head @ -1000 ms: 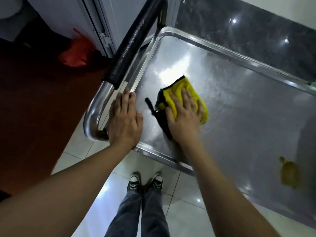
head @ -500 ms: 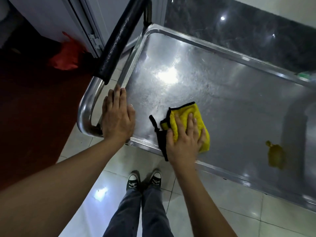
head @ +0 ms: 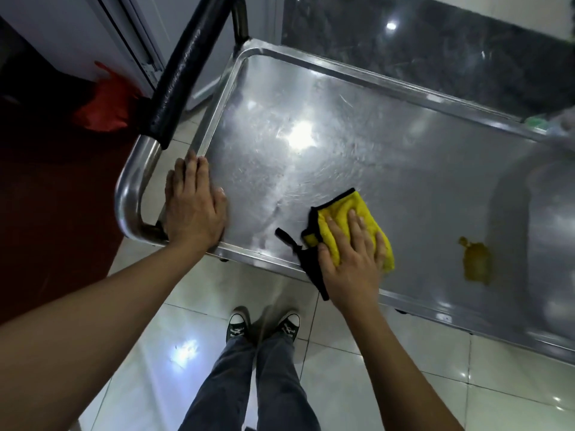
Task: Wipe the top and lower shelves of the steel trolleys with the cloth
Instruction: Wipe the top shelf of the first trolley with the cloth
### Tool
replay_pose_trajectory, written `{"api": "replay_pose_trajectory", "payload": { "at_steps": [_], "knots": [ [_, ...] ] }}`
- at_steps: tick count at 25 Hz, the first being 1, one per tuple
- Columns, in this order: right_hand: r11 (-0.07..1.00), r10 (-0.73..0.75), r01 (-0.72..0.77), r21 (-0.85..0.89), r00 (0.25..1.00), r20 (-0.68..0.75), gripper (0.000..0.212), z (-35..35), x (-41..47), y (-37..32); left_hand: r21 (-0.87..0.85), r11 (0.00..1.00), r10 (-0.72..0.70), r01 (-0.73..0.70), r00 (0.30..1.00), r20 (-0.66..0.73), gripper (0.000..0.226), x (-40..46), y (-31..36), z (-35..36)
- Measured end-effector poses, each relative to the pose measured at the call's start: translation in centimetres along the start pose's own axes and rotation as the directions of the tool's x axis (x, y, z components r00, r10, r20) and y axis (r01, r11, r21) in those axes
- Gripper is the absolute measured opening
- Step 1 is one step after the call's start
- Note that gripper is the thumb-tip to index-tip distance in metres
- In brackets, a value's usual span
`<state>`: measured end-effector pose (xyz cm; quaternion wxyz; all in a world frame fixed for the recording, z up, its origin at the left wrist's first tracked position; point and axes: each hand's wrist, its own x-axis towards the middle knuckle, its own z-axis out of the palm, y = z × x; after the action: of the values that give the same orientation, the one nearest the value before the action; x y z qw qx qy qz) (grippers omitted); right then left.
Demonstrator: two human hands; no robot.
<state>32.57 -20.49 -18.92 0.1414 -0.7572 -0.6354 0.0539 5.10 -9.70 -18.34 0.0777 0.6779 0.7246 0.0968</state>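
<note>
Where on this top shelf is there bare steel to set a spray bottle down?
Bare steel runs from the far rim to the cloth, and between the left hand and the cloth. Crowded: the near edge under the right hand, and the brownish stain beyond.

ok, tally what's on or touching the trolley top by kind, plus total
Hands: 2, left hand flat on the near corner of the trolley top, right hand pressing on the cloth
Yellow cloth: 1
Brownish-yellow stain: 1
Total: 4
</note>
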Motion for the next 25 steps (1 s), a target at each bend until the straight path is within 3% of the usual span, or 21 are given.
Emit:
{"api": "replay_pose_trajectory", "payload": {
  "at_steps": [3,5,7,11,17,19,22,25],
  "knots": [
    [1.000,-0.006,0.006,-0.010,1.000,-0.010,0.051,0.2,-0.1,-0.4,0.044,0.985,0.169,-0.170,0.986,0.012,0.064,-1.2,4.2,0.3],
    [0.999,-0.039,0.039,0.005,0.999,-0.020,0.051,0.3,-0.1,-0.1,0.001,0.950,0.311,-0.313,0.945,0.096,0.066,-2.9,8.7,1.7],
    [0.998,-0.055,0.055,0.000,0.998,-0.032,0.051,0.5,0.7,1.0,-0.045,0.951,0.311,-0.307,0.939,0.150,0.065,-3.8,12.0,3.3],
    [1.000,0.018,-0.016,0.025,0.997,-0.074,0.048,0.9,7.9,2.1,-0.098,0.966,0.251,-0.240,0.960,0.121,0.059,-3.7,12.7,4.8],
    [0.978,0.197,-0.197,0.064,0.980,0.017,0.052,2.6,21.7,0.8,-0.101,0.966,0.246,-0.236,0.965,0.093,0.060,-3.5,13.2,5.2],
    [0.994,0.094,-0.096,0.053,0.995,0.025,0.054,3.5,21.3,-2.3,-0.102,0.965,0.250,-0.240,0.964,0.092,0.058,-3.6,13.2,5.0],
    [0.967,-0.242,0.228,0.112,0.960,0.137,0.051,4.5,22.8,-5.8,-0.104,0.965,0.251,-0.241,0.963,0.101,0.058,-3.6,13.3,4.9],
    [0.976,-0.199,0.175,0.129,0.958,0.205,0.053,4.2,28.9,-5.2,-0.093,0.968,0.241,-0.231,0.964,0.114,0.059,-3.7,13.4,4.8]
  ]
}}
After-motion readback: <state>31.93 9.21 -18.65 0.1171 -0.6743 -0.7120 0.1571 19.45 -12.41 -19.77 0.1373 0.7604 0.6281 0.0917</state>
